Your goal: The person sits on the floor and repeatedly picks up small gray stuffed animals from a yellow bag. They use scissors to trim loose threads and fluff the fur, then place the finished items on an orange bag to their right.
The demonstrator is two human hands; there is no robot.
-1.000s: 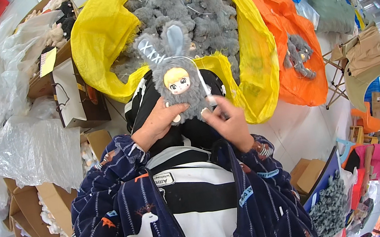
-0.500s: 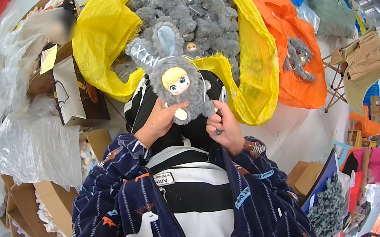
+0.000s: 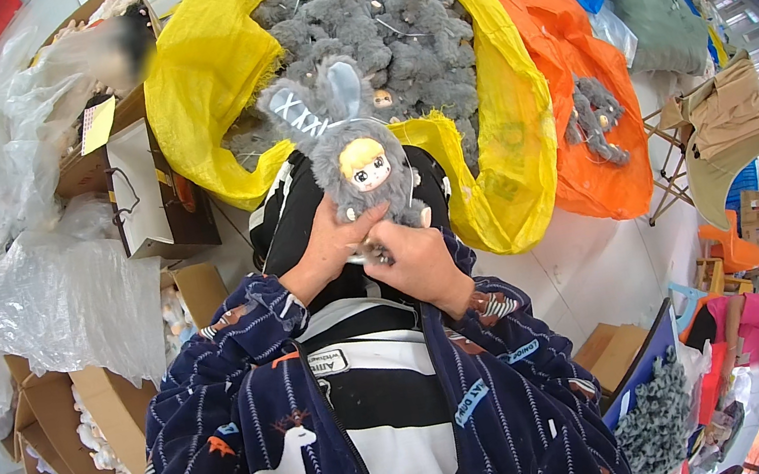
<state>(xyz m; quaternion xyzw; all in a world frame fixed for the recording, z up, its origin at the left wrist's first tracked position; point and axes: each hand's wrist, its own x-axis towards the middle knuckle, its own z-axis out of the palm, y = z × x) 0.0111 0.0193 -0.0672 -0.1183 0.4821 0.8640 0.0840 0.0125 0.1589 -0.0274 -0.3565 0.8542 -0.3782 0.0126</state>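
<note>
1. While the yellow sack (image 3: 516, 147) spreads wide beyond the person's knees, a heap of grey plush toys (image 3: 351, 19) fills its mouth.
2. To its right, the orange bag (image 3: 603, 182) stands just beside it, another grey toy (image 3: 595, 110) against its front.
3. Above the lap, the long-eared plush toy (image 3: 336, 182) is held face up, ears toward the sack.
4. The left hand (image 3: 326, 251) grips its lower body, thumb across the front.
5. The right hand (image 3: 422, 265) touches the left, its fingers curled closed on a small grey tuft (image 3: 382, 255); whether this belongs to the toy, I cannot tell.
</note>
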